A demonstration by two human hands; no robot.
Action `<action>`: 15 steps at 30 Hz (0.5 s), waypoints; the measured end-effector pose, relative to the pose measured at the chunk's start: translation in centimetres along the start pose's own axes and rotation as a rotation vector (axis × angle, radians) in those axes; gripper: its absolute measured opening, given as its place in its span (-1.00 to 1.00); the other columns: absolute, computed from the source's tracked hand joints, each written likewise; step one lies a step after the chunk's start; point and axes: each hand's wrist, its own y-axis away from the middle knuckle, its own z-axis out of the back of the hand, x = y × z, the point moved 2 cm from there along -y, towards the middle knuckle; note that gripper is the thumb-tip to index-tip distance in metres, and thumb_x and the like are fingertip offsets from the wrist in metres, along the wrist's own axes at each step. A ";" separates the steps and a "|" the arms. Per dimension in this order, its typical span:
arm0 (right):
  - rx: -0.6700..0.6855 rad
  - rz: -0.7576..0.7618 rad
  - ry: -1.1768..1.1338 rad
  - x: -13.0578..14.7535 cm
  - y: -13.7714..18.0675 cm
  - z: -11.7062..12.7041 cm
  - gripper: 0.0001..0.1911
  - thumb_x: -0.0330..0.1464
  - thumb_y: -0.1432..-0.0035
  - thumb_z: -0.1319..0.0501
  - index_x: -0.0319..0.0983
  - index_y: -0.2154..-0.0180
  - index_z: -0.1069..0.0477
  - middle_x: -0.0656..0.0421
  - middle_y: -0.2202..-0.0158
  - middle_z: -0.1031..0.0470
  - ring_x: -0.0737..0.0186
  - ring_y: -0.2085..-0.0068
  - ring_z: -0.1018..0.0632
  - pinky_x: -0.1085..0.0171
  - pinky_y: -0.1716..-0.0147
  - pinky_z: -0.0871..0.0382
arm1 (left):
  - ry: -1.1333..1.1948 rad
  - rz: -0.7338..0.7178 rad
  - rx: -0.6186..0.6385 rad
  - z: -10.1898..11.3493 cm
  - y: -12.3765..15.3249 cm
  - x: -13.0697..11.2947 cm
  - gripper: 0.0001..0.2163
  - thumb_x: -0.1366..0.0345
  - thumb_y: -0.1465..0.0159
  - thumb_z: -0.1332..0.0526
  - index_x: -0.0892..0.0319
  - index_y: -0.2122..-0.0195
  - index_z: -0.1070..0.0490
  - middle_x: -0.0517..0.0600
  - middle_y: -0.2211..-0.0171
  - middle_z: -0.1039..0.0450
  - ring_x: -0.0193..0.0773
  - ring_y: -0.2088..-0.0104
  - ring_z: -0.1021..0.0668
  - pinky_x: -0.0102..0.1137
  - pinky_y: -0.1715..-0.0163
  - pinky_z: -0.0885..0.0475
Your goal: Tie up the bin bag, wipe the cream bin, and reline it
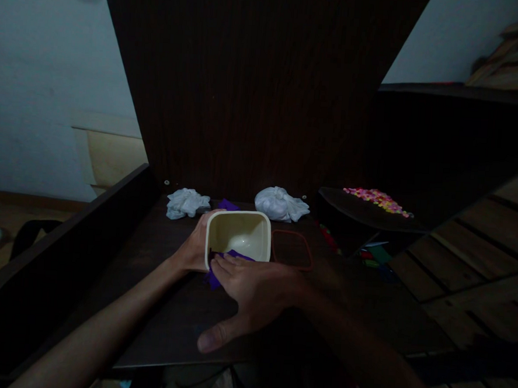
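A cream plastic container point(239, 231) with rounded corners stands tipped, its mouth facing me. My left hand point(198, 243) is closed round its left side, with the fingers mostly hidden behind the wall. Across the near rim, my right hand point(253, 290) lies with fingers stretched out and thumb spread away. Under those fingers a purple cloth point(213, 280) is pressed against the rim, part of it inside the container and part hanging outside. To the right of the container, a reddish-brown square ring, perhaps a lid point(291, 250), lies on the dark wooden table point(158, 328).
Two white knotted plastic bags point(187, 203) lie along the back panel point(256, 88), with a purple piece point(228, 204) between them. At right, a dark shelf point(341, 200) bears pink and yellow bits point(378, 200). Red and green items point(371, 258) lie below it. A raised side board point(75, 247) borders the left.
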 end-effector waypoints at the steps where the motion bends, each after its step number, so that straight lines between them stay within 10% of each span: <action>1: 0.005 -0.005 0.001 0.0 0.5 -0.1 0.35 0.35 -0.04 -0.17 -0.54 -0.45 0.11 -0.28 -0.48 0.13 -0.29 -0.48 -0.02 -0.10 -0.41 -0.03 | 0.006 -0.003 0.008 0.0 0.0 0.0 -0.03 -0.09 -0.13 -0.42 0.10 -0.43 0.04 0.30 -0.26 -0.25 0.31 -0.26 -0.40 0.20 -0.23 -0.37; 15: 0.001 -0.359 0.412 -1.1 0.1 2.9 -0.35 0.02 -0.38 -0.01 -0.36 0.09 -0.64 -0.17 0.13 -0.67 -0.25 -0.03 -0.63 -0.11 -0.06 -0.48 | -0.018 -0.073 0.035 -0.1 -1.8 -1.5 0.00 0.00 -0.03 -0.50 0.04 -0.42 -0.01 0.26 -0.22 -0.35 0.32 -0.22 -0.46 0.22 -0.18 -0.44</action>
